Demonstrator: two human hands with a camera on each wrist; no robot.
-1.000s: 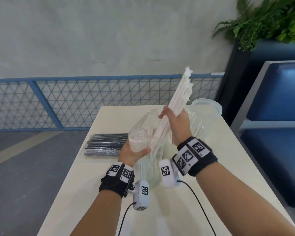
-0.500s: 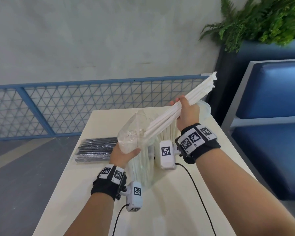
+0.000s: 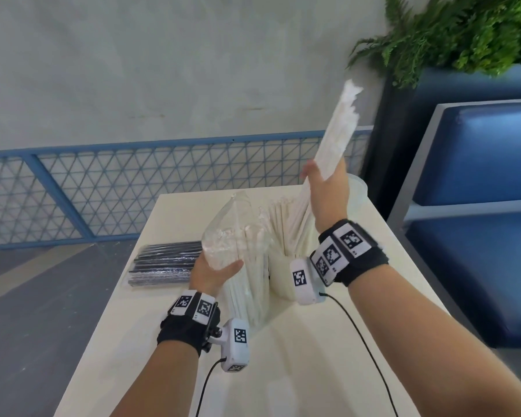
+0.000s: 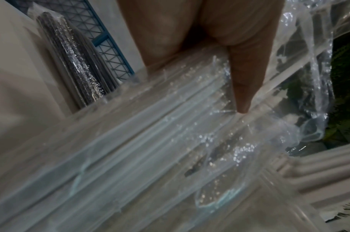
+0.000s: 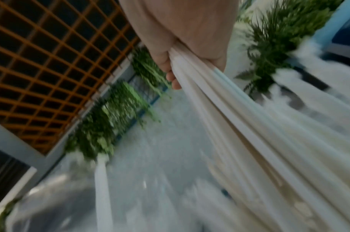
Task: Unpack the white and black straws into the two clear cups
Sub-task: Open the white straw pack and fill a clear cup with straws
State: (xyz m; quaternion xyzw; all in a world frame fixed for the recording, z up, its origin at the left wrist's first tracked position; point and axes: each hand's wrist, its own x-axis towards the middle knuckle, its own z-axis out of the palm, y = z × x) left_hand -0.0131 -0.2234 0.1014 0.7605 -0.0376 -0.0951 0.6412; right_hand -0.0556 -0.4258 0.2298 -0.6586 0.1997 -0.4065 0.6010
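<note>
Right hand (image 3: pixel 328 188) grasps light, stiff white straws (image 3: pixel 337 130) mid-bundle above the cup (image 3: pixel 357 188); left hand (image 3: pixel 214 273) clutches the slippery, crinkly bag (image 3: pixel 235 233).

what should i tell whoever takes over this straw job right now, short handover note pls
Left hand grips the clear bag, upright on the table, white straws left inside.
Right hand grips a bundle of white straws, raised above the near cup.
Done: the near cup already holds some white straws.
Left: drop this bundle in, empty the bag, then open the black straw pack, lying sealed at the table's left, for the far cup.
</note>
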